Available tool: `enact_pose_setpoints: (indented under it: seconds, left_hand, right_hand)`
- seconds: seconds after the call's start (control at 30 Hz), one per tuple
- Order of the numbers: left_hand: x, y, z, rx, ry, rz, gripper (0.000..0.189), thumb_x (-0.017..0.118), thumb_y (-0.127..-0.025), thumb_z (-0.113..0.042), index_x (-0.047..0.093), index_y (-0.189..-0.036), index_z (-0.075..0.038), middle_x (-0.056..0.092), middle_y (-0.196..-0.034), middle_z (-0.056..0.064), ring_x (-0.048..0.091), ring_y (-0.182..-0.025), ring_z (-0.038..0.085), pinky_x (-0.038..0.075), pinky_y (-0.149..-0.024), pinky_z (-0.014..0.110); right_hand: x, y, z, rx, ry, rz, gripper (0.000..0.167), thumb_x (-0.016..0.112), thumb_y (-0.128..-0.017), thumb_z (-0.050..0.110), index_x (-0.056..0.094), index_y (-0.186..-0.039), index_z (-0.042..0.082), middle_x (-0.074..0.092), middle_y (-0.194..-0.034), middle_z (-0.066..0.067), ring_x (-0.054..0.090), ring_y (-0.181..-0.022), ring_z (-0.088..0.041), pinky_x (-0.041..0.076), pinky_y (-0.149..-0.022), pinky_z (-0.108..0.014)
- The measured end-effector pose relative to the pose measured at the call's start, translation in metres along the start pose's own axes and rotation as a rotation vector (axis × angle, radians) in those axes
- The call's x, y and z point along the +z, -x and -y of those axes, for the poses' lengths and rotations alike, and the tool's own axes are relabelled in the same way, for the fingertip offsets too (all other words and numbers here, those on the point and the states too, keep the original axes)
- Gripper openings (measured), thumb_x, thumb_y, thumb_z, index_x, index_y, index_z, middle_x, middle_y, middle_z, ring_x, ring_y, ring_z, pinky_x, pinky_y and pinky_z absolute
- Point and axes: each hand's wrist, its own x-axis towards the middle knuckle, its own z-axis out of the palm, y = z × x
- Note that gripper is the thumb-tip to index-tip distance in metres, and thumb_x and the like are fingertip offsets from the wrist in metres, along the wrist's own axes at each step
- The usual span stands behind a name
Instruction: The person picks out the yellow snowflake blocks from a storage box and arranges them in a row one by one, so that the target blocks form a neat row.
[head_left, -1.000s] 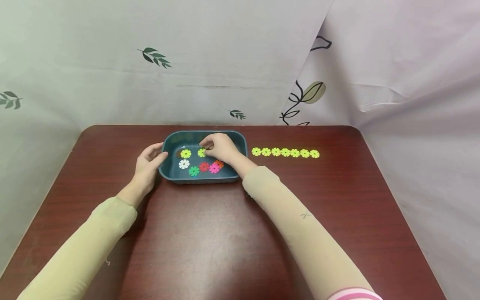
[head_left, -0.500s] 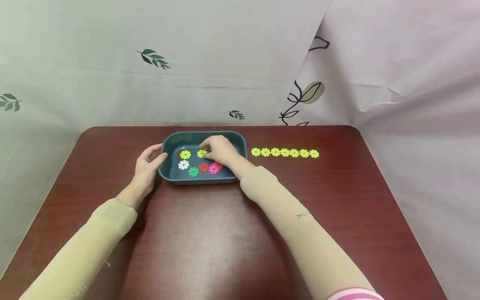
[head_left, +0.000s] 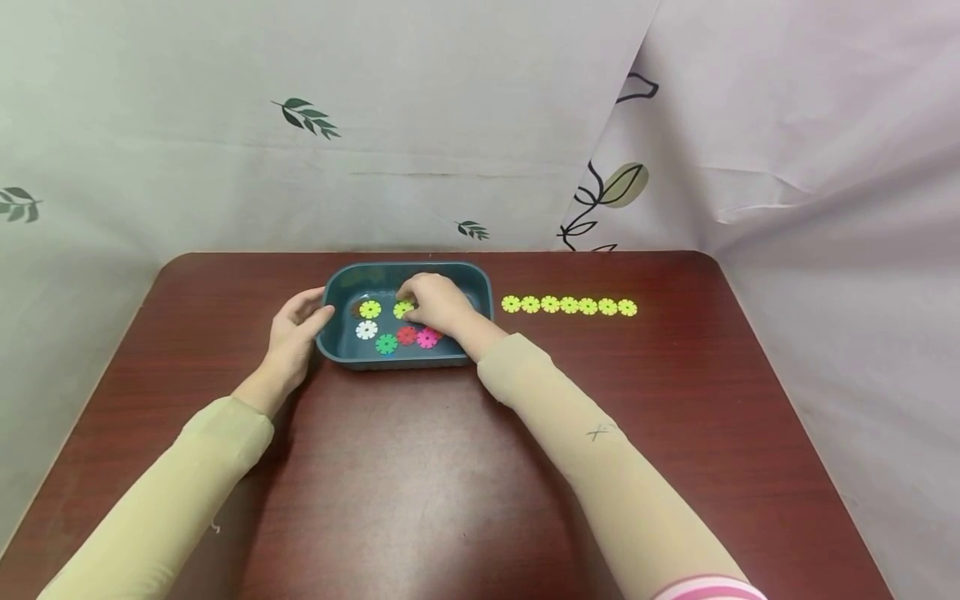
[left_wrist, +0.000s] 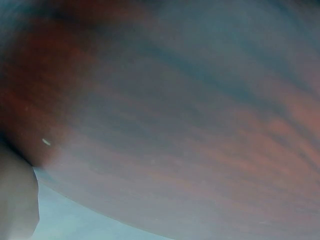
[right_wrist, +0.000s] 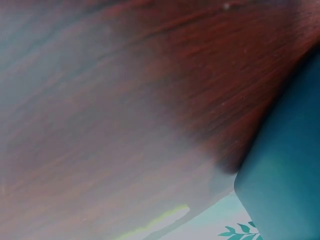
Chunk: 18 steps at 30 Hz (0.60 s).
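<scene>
A dark teal plastic tray (head_left: 405,362) holds several notched, flower-shaped plastic discs. My left hand (head_left: 291,337) grips the tray's left end, its thumb at the rim and its fingers along the outside. Reaching in over the right side, my right hand (head_left: 438,302) pinches a yellow-green disc (head_left: 402,310) on the tray floor; the fingers partly cover it. Another yellow-green disc (head_left: 370,309) lies to the left, overlapping a brown one. Nearer the front are a white disc (head_left: 367,330), a green disc (head_left: 386,344), a red disc (head_left: 407,335) and a pink disc (head_left: 427,337).
Right of the tray, several yellow-green discs (head_left: 569,305) form a straight row on the reddish-brown table (head_left: 420,483). A pale cloth (head_left: 420,125) with leaf prints hangs behind the table. Both wrist views mostly show blurred tabletop; the tray wall (right_wrist: 285,165) appears in the right one.
My right hand has shifted slightly left and down over the yellow-green disc, its thumb now covering more of it. My left hand stays at the tray's end. The orange disc is more hidden.
</scene>
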Motion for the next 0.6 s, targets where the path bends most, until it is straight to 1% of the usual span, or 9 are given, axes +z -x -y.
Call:
enact_pose_setpoints:
  seconds: [0.1, 0.23, 0.4, 0.53, 0.6]
  left_hand:
    - [0.0005, 0.0006, -0.0001, 0.001, 0.012, 0.000, 0.027, 0.065, -0.105, -0.006, 0.064, -0.130, -0.016, 0.069, -0.110, -0.020, 0.061, -0.106, -0.006, 0.052, -0.086, 0.009]
    - [0.0004, 0.0007, 0.0001, -0.005, 0.000, -0.007, 0.027, 0.065, -0.104, -0.006, 0.064, -0.129, -0.016, 0.069, -0.110, -0.021, 0.061, -0.108, -0.006, 0.052, -0.086, 0.008]
    - [0.0008, 0.0000, 0.0005, -0.007, -0.011, -0.009, 0.030, 0.063, -0.105, -0.006, 0.062, -0.135, -0.011, 0.068, -0.110, -0.022, 0.061, -0.111, -0.004, 0.051, -0.088, 0.008]
    - [0.0013, -0.0006, 0.0005, -0.005, -0.011, -0.012, 0.031, 0.063, -0.106, -0.007, 0.061, -0.136, -0.009, 0.068, -0.111, -0.022, 0.061, -0.112, -0.002, 0.051, -0.089, 0.009]
    - [0.0015, -0.0007, 0.0003, -0.005, -0.015, -0.013, 0.030, 0.063, -0.106, -0.008, 0.061, -0.136, -0.010, 0.068, -0.112, -0.021, 0.061, -0.113, -0.001, 0.051, -0.089, 0.009]
  right_hand:
    - [-0.0001, 0.0008, 0.0003, 0.000, -0.016, 0.004, 0.038, 0.082, -0.096, 0.025, 0.075, -0.131, 0.012, 0.075, -0.128, -0.004, 0.068, -0.116, -0.016, 0.056, -0.103, -0.030]
    - [0.0005, 0.0015, 0.0001, 0.001, -0.046, 0.008, 0.037, 0.084, -0.095, 0.025, 0.076, -0.129, 0.012, 0.074, -0.124, -0.003, 0.068, -0.112, -0.016, 0.056, -0.101, -0.029]
    - [0.0010, 0.0005, -0.0015, -0.016, -0.082, 0.024, 0.035, 0.085, -0.094, 0.022, 0.077, -0.126, 0.012, 0.073, -0.123, -0.004, 0.068, -0.111, -0.016, 0.056, -0.098, -0.028]
    - [0.0005, -0.0006, -0.0026, -0.019, -0.142, 0.026, 0.030, 0.086, -0.092, 0.019, 0.078, -0.120, 0.011, 0.074, -0.118, -0.005, 0.069, -0.106, -0.016, 0.056, -0.094, -0.026]
    - [0.0003, -0.0006, -0.0032, -0.016, -0.179, 0.018, 0.027, 0.086, -0.092, 0.018, 0.079, -0.117, 0.010, 0.075, -0.114, -0.005, 0.069, -0.102, -0.015, 0.056, -0.090, -0.025]
